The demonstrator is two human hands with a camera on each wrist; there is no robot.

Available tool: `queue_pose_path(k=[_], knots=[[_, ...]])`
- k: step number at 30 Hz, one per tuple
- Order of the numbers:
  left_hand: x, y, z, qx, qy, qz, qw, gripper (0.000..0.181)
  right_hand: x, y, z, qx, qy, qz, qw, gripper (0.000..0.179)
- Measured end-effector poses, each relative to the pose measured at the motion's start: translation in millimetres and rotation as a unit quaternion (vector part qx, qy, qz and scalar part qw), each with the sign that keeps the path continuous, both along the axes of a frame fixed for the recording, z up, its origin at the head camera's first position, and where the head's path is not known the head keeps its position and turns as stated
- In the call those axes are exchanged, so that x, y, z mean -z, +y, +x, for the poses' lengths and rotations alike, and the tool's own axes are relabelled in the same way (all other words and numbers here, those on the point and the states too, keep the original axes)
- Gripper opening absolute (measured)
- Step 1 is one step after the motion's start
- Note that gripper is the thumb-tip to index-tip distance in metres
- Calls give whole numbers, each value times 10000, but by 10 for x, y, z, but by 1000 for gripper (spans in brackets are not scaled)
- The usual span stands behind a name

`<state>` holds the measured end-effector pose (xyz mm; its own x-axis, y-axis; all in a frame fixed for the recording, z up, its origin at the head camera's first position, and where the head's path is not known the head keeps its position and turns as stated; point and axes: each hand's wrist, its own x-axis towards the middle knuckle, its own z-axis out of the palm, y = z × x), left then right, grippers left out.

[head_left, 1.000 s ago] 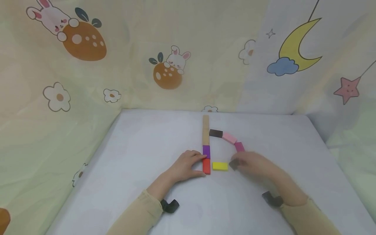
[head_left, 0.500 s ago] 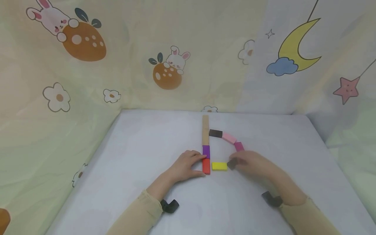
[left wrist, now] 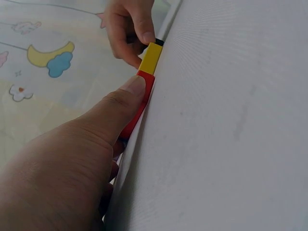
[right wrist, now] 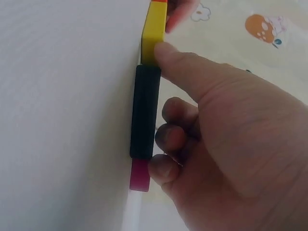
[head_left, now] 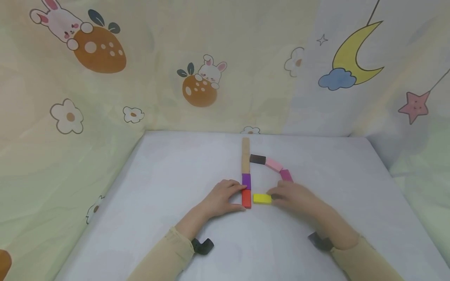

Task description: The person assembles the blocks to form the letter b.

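Small coloured rectangular blocks lie on a white table. In the head view my left hand holds the red block between thumb and index finger, that fingertip reaching the purple block. The left wrist view shows my thumb against the red block. My right hand pinches the right end of the yellow block. In the right wrist view its thumb lies at the yellow block, with curled fingers beside the black block. That black block spans from the yellow block to the magenta block.
Two plain wooden blocks continue the column above the purple block. A second black block, a pink block and the magenta block curve rightward from it. A printed cloth hangs behind the white table.
My right hand has slid slightly left, from the black block to the yellow block's end. The black block moved left against the yellow one. My left hand has stayed in place.
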<state>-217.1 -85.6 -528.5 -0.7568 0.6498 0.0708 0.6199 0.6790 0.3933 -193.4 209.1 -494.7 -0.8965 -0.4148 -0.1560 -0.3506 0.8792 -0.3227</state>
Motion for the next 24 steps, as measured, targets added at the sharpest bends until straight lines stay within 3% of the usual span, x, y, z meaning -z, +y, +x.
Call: queue_pose_path(k=[7, 24], knots=[[11, -2, 3, -26, -1, 60, 10000, 72, -11, -62, 2, -7, 295, 101, 9995, 42], [15, 0, -2, -3, -31, 76, 10000, 71, 44, -129, -1, -490, 714, 253, 9959, 41]])
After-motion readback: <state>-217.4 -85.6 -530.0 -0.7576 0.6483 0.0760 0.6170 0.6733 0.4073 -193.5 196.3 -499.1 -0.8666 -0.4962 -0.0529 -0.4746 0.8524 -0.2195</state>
